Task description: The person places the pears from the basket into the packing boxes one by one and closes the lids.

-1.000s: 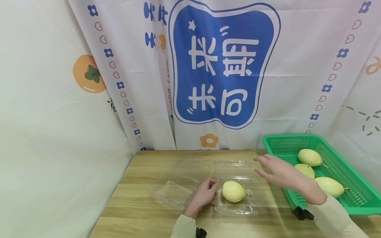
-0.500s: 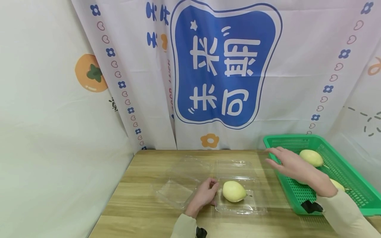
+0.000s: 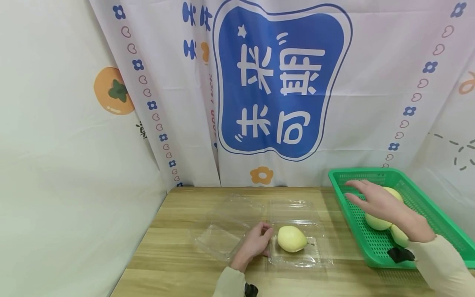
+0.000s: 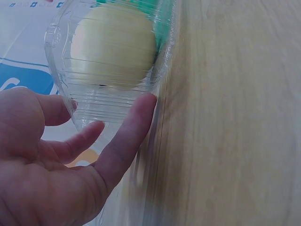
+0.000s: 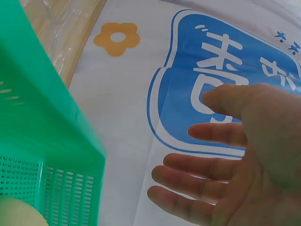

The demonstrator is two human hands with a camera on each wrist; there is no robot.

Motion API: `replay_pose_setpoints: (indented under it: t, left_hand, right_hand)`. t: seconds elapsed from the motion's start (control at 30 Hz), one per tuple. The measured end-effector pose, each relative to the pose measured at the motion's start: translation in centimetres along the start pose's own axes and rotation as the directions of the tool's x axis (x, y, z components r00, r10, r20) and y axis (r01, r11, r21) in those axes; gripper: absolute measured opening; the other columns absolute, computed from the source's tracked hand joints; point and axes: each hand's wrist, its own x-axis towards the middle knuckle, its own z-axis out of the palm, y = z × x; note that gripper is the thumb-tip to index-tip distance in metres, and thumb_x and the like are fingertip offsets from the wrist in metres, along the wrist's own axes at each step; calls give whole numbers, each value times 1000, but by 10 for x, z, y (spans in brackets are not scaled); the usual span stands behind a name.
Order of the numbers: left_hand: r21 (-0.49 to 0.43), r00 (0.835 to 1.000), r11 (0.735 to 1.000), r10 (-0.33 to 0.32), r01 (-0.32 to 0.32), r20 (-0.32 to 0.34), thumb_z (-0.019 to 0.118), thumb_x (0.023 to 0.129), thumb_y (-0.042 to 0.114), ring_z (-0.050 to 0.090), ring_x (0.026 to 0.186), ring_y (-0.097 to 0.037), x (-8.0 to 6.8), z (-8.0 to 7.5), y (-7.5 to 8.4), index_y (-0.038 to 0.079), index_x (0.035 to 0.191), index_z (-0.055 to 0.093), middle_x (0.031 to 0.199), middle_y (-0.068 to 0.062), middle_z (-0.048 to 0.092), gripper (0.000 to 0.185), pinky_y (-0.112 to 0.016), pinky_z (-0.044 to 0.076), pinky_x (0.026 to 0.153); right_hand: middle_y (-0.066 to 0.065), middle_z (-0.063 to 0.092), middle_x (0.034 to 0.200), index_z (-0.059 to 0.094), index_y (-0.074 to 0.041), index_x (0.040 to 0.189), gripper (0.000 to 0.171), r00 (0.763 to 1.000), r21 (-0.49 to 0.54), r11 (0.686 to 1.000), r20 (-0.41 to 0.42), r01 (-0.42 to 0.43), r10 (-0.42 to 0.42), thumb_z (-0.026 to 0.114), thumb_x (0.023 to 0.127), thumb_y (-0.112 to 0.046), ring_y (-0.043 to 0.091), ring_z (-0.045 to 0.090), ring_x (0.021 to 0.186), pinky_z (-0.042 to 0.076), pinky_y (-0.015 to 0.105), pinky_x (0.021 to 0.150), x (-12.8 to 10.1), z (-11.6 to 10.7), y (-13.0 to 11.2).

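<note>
A clear plastic clamshell box [image 3: 311, 264] lies opened out on the wooden table, its lid [image 3: 222, 239] to the left. One pale yellow pear [image 3: 292, 239] sits in its right half, stem pointing right. My left hand [image 3: 254, 243] rests against the fold side of the box. In the left wrist view, fingertips [image 4: 146, 103] of the left hand touch the ribbed plastic wall, with the pear [image 4: 113, 47] behind it. My right hand [image 3: 382, 202] hovers over a green basket [image 3: 349, 222], fingers spread and holding nothing. Beneath it, pears [image 3: 376, 222] in the basket are partly hidden by the hand and forearm.
The basket's perforated wall [image 5: 70, 188] rises beside the right hand in the right wrist view. A white printed cloth [image 3: 297, 173] hangs behind the wooden table [image 3: 167, 255], and another cloth [image 3: 74, 185] covers the left side.
My right hand has moved right, from beside the plastic box to over the green basket. The left hand and the pear in the box stay in place.
</note>
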Motion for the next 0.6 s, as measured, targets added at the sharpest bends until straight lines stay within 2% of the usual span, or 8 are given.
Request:
replay_pose_setpoints:
  t: [0.13,0.4,0.6]
  left_hand:
    - [-1,1000,1000,1,-1,1,55,100,30,58,52,-14,0,0,0,8,119,58,97,-8,61,29,-34,56,49]
    - [1,1000,1000,6,-6,-9,55,100,29,57,53,-14,0,1,0,8,118,59,97,-8,61,27,-33,56,49]
    - [-4,1000,1000,11,-11,-10,55,100,29,57,54,-15,0,1,-1,8,118,59,96,-7,61,27,-33,56,48]
  right_hand:
    - [29,58,128,53,4,132,44,1000,7,1000,-7,-3,3,56,100,-27,46,57,114,50,58,88,-4,-1,12]
    - [33,56,126,46,7,136,51,998,31,998,46,-54,52,54,101,-28,42,63,101,54,51,76,-8,-8,37]
    - [36,58,120,45,11,135,53,995,26,997,76,-68,66,53,101,-29,46,62,100,54,52,73,-9,-7,52]
